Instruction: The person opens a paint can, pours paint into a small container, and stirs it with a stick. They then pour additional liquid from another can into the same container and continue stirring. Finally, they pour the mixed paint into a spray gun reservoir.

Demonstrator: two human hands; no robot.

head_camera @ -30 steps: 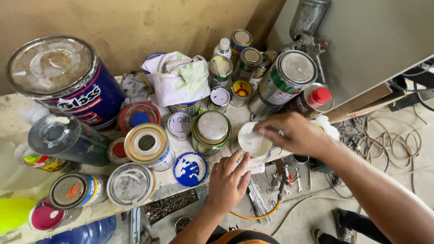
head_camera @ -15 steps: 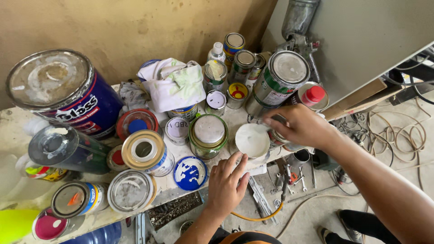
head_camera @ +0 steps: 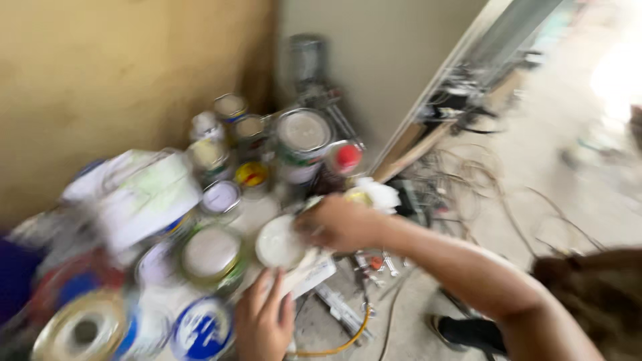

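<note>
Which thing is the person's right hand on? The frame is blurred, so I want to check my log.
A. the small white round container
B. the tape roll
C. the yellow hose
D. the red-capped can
A: the right hand grips the rim of the small white round container.

A pale table point(head_camera: 264, 210) carries many paint tins point(head_camera: 302, 144) and lids point(head_camera: 202, 331).

Blurred count of the cluttered worktop point(head_camera: 254, 214)

Two hands show, the left hand point(head_camera: 264, 321) and the right hand point(head_camera: 338, 224); one white cloth point(head_camera: 144, 194), one red-capped can point(head_camera: 346, 159), one white lid point(head_camera: 279, 244), one tape roll point(head_camera: 83, 331); tins too blurred to count.
</note>
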